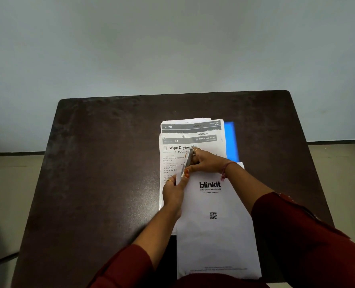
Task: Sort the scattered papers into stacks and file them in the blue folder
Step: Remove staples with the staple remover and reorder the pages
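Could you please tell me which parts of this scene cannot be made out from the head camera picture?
- Blue folder: mostly covered by the paper stack; only a strip shows.
- Small silvery thing held by the right hand and left hand: blurred, unidentifiable.
- Fine print on the blinkit sheet: too small.
- That sheet's near edge: hidden by the sleeves.

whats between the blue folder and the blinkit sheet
In the head view, printed papers lie over the blue folder, and the blinkit sheet rests on them; both hands grip it.
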Available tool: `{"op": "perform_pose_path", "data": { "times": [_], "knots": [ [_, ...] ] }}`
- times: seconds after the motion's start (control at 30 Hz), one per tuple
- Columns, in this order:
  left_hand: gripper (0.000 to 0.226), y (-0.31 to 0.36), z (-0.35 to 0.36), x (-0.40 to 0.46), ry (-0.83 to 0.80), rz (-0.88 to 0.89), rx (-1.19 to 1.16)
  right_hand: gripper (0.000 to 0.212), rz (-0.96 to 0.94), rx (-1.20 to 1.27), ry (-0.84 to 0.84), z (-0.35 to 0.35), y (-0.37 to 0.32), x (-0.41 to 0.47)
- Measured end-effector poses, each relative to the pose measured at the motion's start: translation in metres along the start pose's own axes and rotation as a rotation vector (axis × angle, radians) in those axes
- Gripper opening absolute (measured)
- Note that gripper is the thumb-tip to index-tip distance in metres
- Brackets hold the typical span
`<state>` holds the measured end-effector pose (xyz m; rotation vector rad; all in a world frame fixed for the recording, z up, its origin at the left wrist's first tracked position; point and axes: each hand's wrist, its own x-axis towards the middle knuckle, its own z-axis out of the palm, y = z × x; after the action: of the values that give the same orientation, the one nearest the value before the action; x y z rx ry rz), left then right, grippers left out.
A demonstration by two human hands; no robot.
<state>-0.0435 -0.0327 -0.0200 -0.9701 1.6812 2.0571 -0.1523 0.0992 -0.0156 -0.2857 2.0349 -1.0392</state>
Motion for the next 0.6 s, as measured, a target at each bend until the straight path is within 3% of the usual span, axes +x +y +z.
{"op": "perform_pose_path", "data": {
  "times": [0.1, 0.27, 0.4, 0.6],
  "knots": [
    [0.024, -0.002, -0.005, -0.001, -0.02, -0.002, -0.029, 0.059, 0.01, 0.136, -0.035, -0.002, 0.0, -0.003],
    [0.026, -0.009, -0.009, 0.001, 0.006, 0.011, 0.02, 0.059, -0.032, 0.381, 0.099, -0.006, -0.009, -0.013],
    [0.019, -0.01, -0.008, 0.0, 0.025, 0.032, 0.057, 0.052, -0.088, 0.656, 0.323, -0.015, -0.018, -0.029],
    [0.016, -0.012, -0.007, 0.004, 0.047, 0.045, 0.083, 0.038, 0.027, 0.712, 0.683, -0.028, -0.013, -0.076]
  ]
}}
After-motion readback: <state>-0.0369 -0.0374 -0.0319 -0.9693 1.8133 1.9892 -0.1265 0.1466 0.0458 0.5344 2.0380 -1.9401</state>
